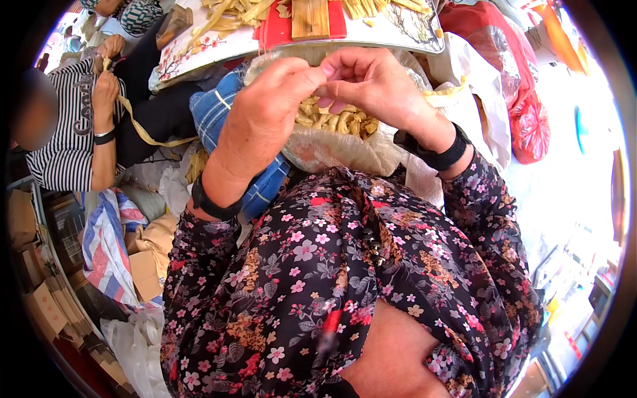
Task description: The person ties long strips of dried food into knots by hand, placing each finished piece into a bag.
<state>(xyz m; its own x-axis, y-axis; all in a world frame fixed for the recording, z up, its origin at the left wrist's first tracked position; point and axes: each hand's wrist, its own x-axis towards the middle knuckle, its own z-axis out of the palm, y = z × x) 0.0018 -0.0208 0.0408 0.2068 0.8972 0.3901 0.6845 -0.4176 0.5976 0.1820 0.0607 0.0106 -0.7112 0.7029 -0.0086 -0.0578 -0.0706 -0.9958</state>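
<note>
Fingertips pressed together, my left hand (269, 109) and my right hand (378, 86) meet above an open whitish plastic sack (345, 147). Both are closed in a pinch; whatever is between the fingers is too small or hidden to make out. Below them, many yellow-tan knotted pieces (342, 123) fill the sack. Beyond my right wrist a yellow strip (446, 91) shows, its other end out of sight. Ahead stands a white table (229, 45) with loose yellow strips (232, 16) and a wooden block (310, 18) on a red sheet (272, 30).
At the left a person in a striped shirt (63, 142) holds a long yellow strip (136, 126). Blue plaid cloth (215, 109) lies beside my left forearm. Red plastic bags (527, 126) hang at the right. A striped bag (106, 249) and cardboard boxes (144, 275) stand lower left.
</note>
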